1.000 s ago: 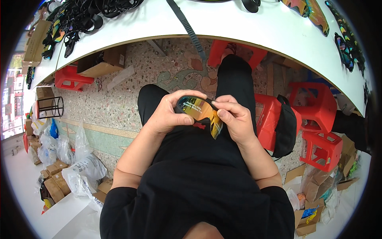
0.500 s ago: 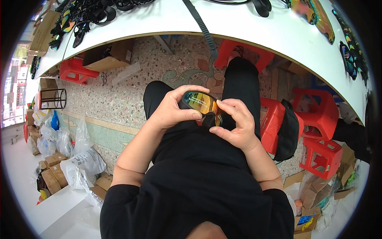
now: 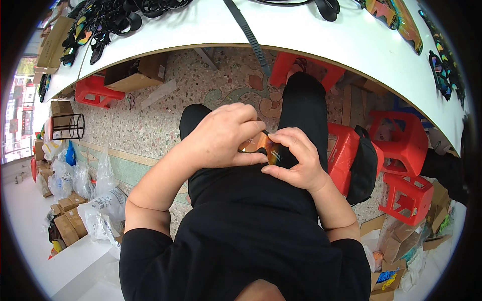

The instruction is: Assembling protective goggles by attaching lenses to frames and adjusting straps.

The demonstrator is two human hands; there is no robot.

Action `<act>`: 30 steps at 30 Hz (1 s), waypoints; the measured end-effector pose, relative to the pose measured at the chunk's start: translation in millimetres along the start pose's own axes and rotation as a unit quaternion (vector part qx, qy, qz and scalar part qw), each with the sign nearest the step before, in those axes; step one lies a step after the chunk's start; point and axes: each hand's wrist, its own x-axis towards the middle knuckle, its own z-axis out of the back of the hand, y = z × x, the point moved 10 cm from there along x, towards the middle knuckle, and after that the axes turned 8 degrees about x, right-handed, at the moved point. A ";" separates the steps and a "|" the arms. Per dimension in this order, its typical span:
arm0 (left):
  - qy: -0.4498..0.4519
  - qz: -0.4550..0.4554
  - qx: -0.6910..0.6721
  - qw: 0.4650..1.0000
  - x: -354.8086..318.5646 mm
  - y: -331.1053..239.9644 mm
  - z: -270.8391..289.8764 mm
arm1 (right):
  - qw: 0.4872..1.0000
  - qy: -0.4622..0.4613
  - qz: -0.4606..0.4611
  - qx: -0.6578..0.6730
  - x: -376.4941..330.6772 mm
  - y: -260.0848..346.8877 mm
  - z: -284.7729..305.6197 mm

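Head view: a mirrored goggle lens (image 3: 255, 144), orange-gold with a dark edge, is held above the lap, between the two hands, well below the worktop (image 3: 321, 37). Its left part is covered by the left hand (image 3: 221, 133): fingers are curled over the upper side, thumb is laid along the lower side, lens is pinched in between. Exact fingertip contact is hidden by the hand's back. The right end is pinched loosely by the right hand (image 3: 305, 160), bent fingers at the upper edge, thumb by the lower edge, a gap left toward the palm. Black trousers (image 3: 303, 103) are seen beneath and beyond.

On the worktop, a ribbed grey strap (image 3: 246, 35) is hung over the near edge. A tangled pile of black straps (image 3: 115, 20) is placed at far left; mirrored pieces (image 3: 409, 30) are laid at upper right, with a row of goggles (image 3: 441, 75) near the right edge. Below the worktop, a cardboard box (image 3: 145, 71) is set on the speckled floor (image 3: 130, 118), next to a red stool (image 3: 93, 91). At right, a black bag (image 3: 364, 168) is draped on another red stool (image 3: 341, 155), with more red stools (image 3: 399, 143) beside. At left, plastic bags (image 3: 103, 208) are heaped near small cartons (image 3: 69, 226).
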 end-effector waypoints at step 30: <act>-0.108 0.056 -0.017 0.992 -25.1 14.9 -15.3 | 0.807 -0.031 -0.277 0.520 -14.2 -73.9 -21.2</act>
